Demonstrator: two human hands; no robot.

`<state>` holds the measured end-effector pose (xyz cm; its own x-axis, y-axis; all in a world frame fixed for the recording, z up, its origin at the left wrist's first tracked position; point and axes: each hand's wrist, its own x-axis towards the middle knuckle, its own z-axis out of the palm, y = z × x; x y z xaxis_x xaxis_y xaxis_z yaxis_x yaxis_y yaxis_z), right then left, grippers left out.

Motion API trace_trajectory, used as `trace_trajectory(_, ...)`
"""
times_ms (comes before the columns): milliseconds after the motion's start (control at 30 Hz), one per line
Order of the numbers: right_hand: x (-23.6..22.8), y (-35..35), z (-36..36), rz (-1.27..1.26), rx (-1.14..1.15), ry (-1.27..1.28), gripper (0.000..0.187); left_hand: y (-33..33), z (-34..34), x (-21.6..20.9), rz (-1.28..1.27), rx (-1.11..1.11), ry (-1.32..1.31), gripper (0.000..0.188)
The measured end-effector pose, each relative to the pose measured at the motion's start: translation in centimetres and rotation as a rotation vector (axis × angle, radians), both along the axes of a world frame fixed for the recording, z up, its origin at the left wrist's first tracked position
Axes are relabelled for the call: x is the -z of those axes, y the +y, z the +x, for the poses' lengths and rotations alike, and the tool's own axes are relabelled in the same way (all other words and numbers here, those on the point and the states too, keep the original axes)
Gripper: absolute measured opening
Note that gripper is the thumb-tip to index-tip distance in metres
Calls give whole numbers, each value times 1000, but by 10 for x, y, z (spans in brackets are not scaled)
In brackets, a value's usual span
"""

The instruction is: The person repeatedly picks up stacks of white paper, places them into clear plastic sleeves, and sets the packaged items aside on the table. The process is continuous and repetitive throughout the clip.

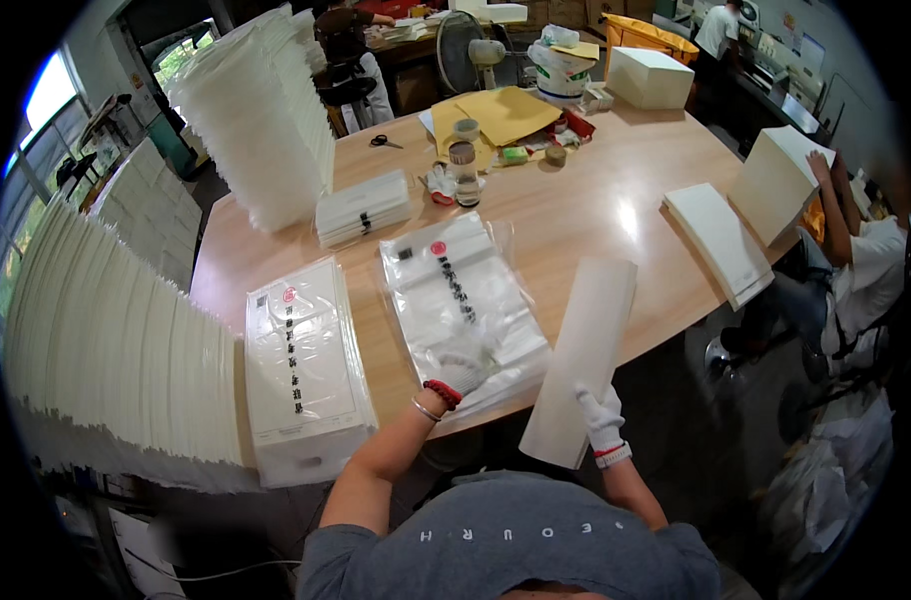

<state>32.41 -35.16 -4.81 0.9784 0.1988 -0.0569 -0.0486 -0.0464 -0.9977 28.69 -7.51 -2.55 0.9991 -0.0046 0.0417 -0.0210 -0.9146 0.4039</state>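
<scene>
White knitted gloves cover both hands. My right hand (603,422) grips the lower right edge of a long white sheaf of paper (586,345), thumb on top and the other fingers hidden behind. The sheaf slants over the table's near edge. My left hand (463,372) is at the lower part of a stack of clear printed plastic bags (451,285); its fingers are blurred, partly behind film. To its left lies a neat pile of filled bags (306,370) with white sheets inside.
Tall paper stacks (116,340) stand at the left, another (261,120) behind them. Bundled sheets (364,207), a bottle (464,175), scissors (386,142) and yellow envelopes (506,115) lie on the wooden table (596,215). At right, a co-worker's hand (821,165) touches a paper block (776,185).
</scene>
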Motion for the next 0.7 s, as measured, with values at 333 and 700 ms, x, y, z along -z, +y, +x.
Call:
trace_trajectory(333,-90,-10,-9,-719,-408,-769,19,50,70,-33,-1803,-313,53,36)
trace_trajectory(700,-153,-24,-9,-883,-499,-745,18,69,80,-47,-1499,-278,196,43)
